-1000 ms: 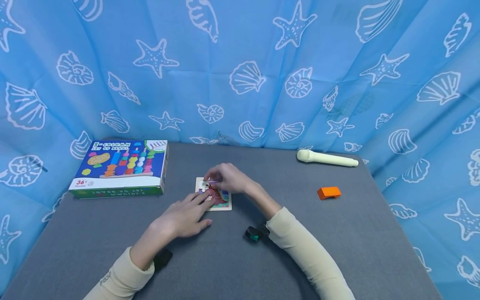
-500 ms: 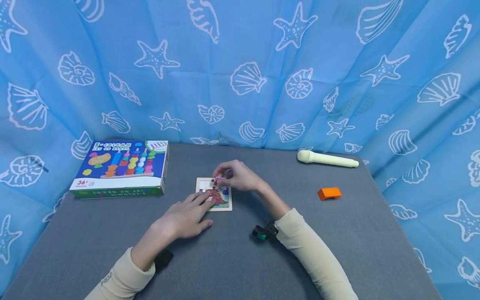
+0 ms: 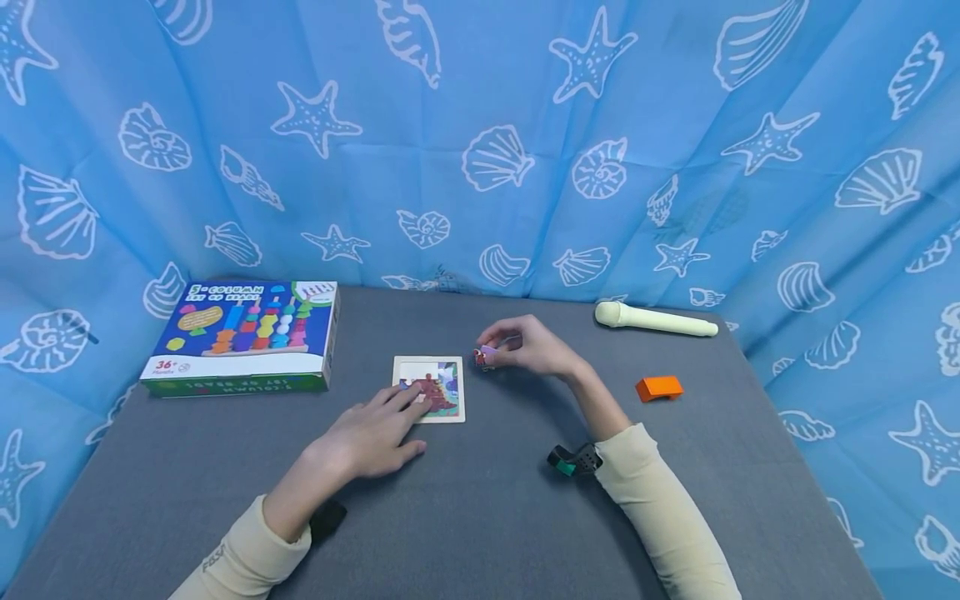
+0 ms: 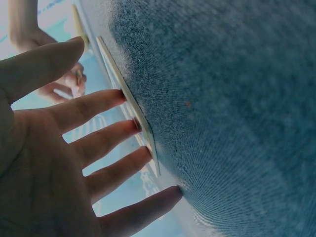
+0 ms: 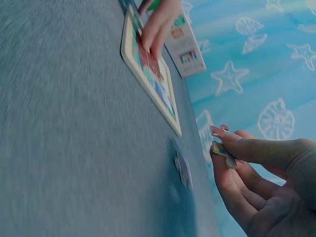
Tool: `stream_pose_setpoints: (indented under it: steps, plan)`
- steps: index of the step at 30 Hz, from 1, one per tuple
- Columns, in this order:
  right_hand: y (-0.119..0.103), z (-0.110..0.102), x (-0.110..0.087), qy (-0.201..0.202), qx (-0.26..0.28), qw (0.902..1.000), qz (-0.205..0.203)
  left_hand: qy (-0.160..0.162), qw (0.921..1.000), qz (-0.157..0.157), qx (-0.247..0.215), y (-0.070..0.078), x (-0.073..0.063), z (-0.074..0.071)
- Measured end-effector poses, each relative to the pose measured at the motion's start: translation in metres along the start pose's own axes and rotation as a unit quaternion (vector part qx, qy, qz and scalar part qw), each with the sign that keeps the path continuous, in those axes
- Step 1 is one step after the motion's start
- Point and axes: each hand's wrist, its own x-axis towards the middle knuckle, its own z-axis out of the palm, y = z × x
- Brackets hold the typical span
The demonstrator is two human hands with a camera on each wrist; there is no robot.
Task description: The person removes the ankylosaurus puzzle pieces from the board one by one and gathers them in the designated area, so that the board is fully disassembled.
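A small jigsaw puzzle in a pale square frame lies mid-table, showing a red-brown creature, with its upper-left part bare. The spread fingers of my left hand rest on its lower left, hiding part of the picture. Right of the frame, my right hand pinches a puzzle piece between thumb and fingers, a little above the table. The right wrist view also shows a second, loose piece on the cloth below that hand. In the left wrist view the left fingertips touch the frame's edge.
A boxed bead set lies at the back left. A pale microphone-shaped stick lies at the back right, with an orange arch block nearer. A blue shell-print curtain hangs behind the grey table.
The right hand has lifted from the puzzle's upper part and moved right, off the frame, carrying a piece. More of the frame's bare upper area shows. The left hand has stayed in place.
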Motion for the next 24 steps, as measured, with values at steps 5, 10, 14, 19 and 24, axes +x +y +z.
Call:
stream_pose_setpoints:
  steps: [5, 10, 14, 19, 24]
  plan:
    - [0.011, -0.016, -0.009, 0.000, -0.017, 0.9998, 0.013, 0.006, 1.0000, 0.004, -0.001, 0.000, -0.001, 0.001]
    - [0.024, -0.030, -0.013, 0.010, -0.040, 0.9987, 0.032, 0.008, 0.9999, 0.007, 0.000, -0.001, -0.002, 0.001]
    - [0.034, -0.035, -0.012, 0.006, -0.054, 0.9979, 0.036, 0.007, 0.9999, 0.010, -0.003, 0.000, -0.003, 0.000]
    - [0.042, -0.034, -0.008, 0.003, -0.053, 0.9983, 0.026, 0.006, 0.9999, 0.008, -0.002, -0.001, -0.003, -0.001]
    - [0.042, -0.032, -0.006, 0.011, -0.076, 0.9968, 0.022, 0.007, 0.9999, 0.010, -0.002, 0.000, -0.003, -0.002]
